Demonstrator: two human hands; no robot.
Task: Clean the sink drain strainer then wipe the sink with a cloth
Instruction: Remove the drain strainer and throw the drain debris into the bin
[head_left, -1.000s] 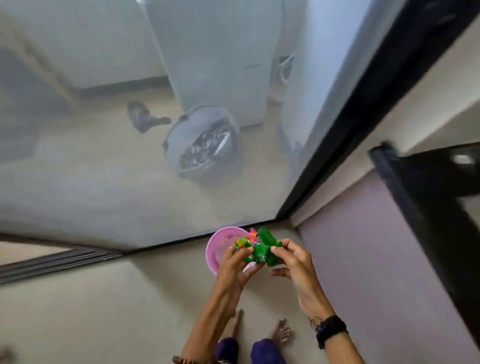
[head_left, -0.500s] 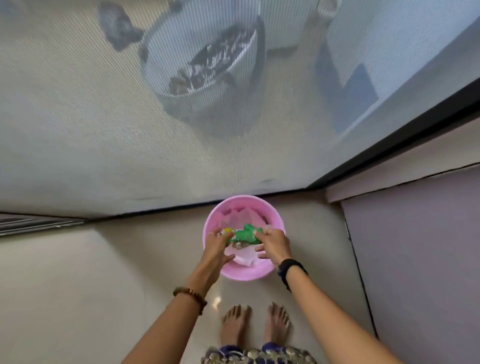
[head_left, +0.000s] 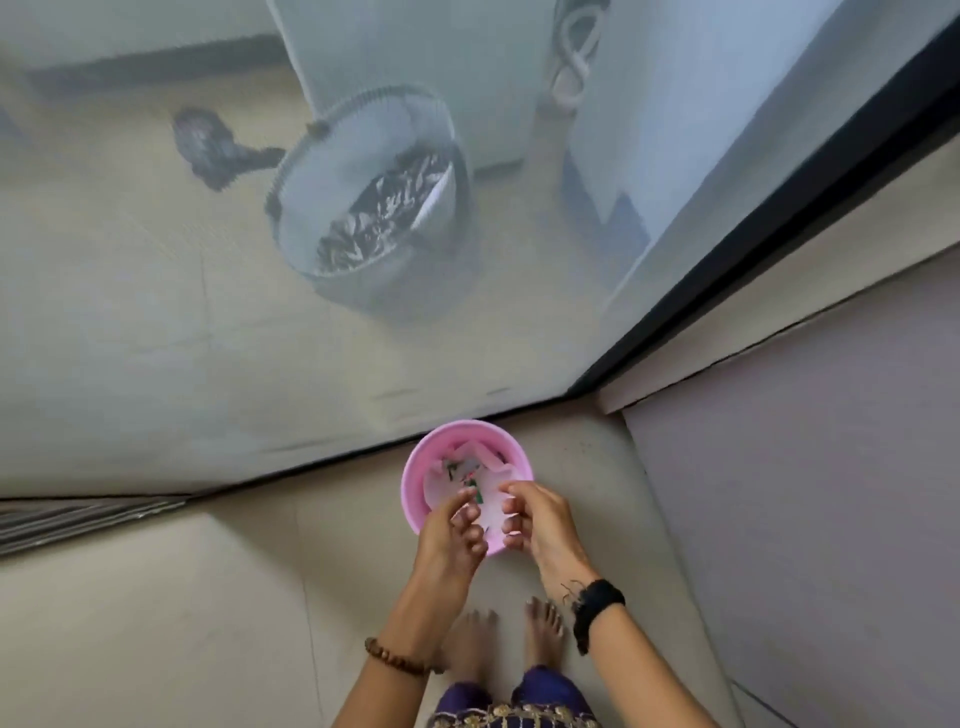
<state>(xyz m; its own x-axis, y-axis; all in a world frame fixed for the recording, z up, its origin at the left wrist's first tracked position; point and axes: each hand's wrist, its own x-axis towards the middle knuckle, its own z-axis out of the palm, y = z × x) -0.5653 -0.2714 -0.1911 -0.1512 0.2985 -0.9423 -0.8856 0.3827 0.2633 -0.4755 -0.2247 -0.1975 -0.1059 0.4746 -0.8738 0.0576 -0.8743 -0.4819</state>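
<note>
A small pink bin (head_left: 410, 486) stands on the beige floor by the foot of a mesh screen. It has a white liner (head_left: 439, 480), with small green and dark scraps (head_left: 476, 492) lying inside. My left hand (head_left: 449, 535) hovers over the bin's near left rim, fingers loosely curled, nothing in it. My right hand (head_left: 540, 519) hangs just right of it over the near rim, also holding nothing. A black band sits on that wrist. No sink, strainer or cloth is in view.
Behind the mesh screen (head_left: 182, 312) stands a grey bucket (head_left: 332, 171) with dark contents and a white appliance. A black door frame (head_left: 753, 234) runs diagonally at right, a lilac wall (head_left: 805, 493) below it. A sliding track (head_left: 78, 514) lies at left. My bare feet (head_left: 543, 623) stand close behind the bin.
The green bundle that both hands held over the bin is gone from them; scraps now lie in the bin. The hands have drawn back slightly toward me.
</note>
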